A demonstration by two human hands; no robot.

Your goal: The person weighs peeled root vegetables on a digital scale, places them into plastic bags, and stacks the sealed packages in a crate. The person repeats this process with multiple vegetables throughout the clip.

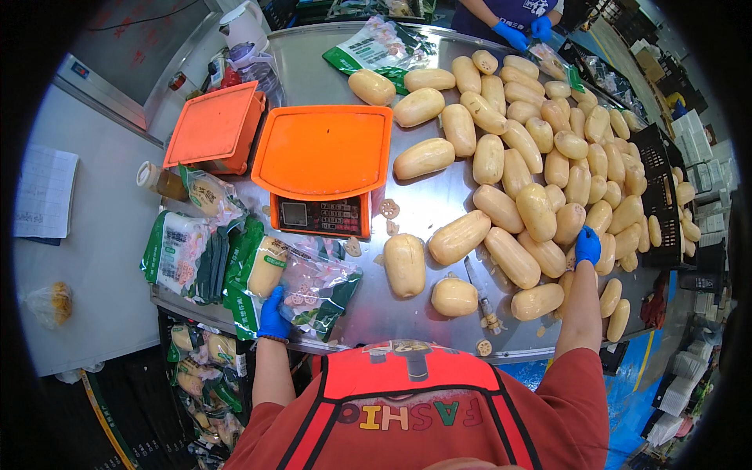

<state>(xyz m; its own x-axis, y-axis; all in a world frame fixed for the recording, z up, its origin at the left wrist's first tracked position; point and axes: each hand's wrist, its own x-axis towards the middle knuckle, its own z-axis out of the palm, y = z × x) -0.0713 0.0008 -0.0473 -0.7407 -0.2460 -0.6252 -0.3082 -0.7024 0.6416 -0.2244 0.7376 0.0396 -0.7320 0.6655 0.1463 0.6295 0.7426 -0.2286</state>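
Blue gloves cover both hands. My left hand (274, 317) is on the lower edge of a green and clear plastic bag (322, 286), beside a packed lotus root section (267, 267); its fingers are partly hidden. My right hand (587, 247) reaches into the pile of peeled lotus root sections (536, 211) and touches one of them; its fingertips are partly hidden, so its hold is unclear. Between my hands lie a stout root section (404, 265), a shorter one (455, 296) and a knife (479, 288) with a wrapped handle.
An orange digital scale (323, 153) stands left of the pile, a second orange scale (214, 126) beyond it. Stacked printed bags (182, 258) lie at left. A black crate (661, 194) with roots is at right, a crate of packed bags (205, 376) below left. A co-worker's gloved hands (526, 34) are across the table.
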